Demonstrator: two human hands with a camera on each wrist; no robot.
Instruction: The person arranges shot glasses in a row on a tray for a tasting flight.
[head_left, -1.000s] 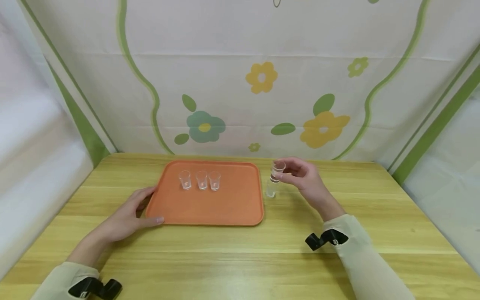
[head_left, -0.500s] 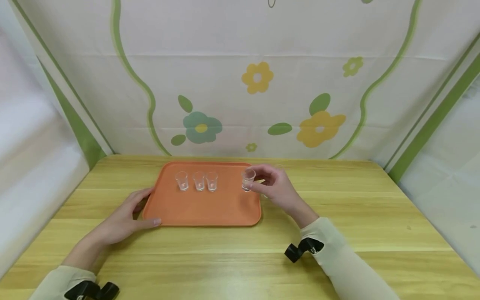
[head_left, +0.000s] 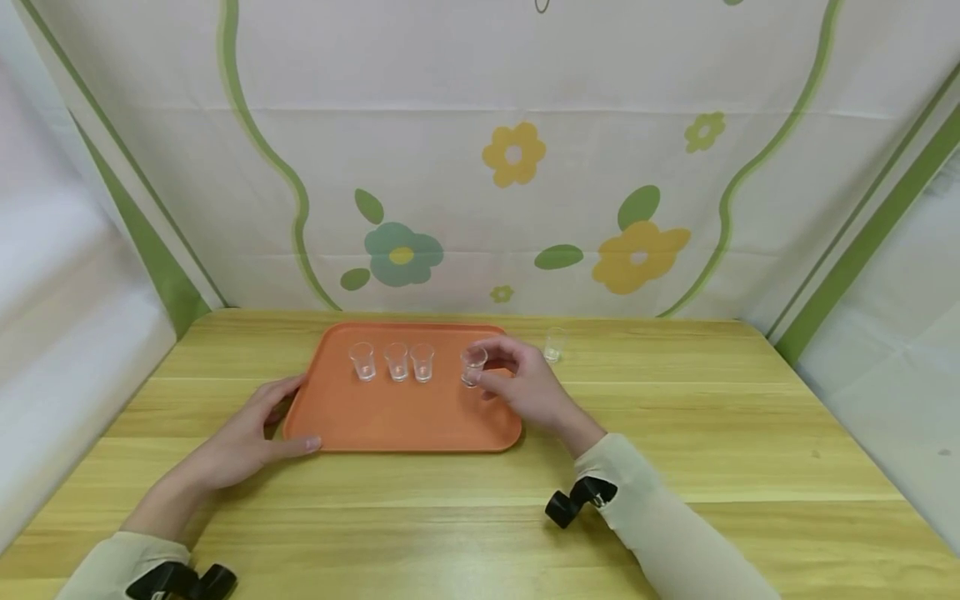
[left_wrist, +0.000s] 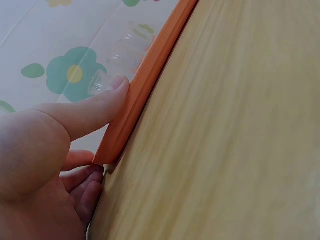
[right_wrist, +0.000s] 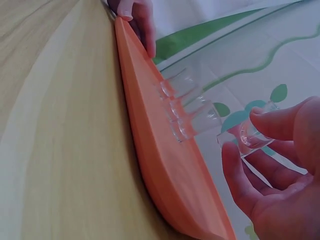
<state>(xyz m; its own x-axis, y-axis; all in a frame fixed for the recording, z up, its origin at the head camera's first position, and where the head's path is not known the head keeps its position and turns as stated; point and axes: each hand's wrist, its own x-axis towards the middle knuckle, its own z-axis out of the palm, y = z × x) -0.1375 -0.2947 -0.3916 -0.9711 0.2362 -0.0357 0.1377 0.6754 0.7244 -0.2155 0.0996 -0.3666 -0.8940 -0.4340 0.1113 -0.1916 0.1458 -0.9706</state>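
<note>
My right hand pinches a small clear shot glass between thumb and fingers, over the right part of the orange tray. The glass is upright; whether its base touches the tray I cannot tell. To its left, a row of three similar glasses stands upright on the tray, the right two close together. My left hand grips the tray's front left corner. In the left wrist view, the thumb lies on the orange rim and the other fingers are at the corner's outer side.
Another clear glass stands on the wooden table, beyond the tray's right edge and behind my right hand. At the table's back hangs a white curtain with printed flowers. Both wrists wear black camera mounts.
My right hand has carried the glass leftward from beside the tray to over it, bringing it nearer the row. A glass on the table shows behind the hand now. My left hand stays put.
</note>
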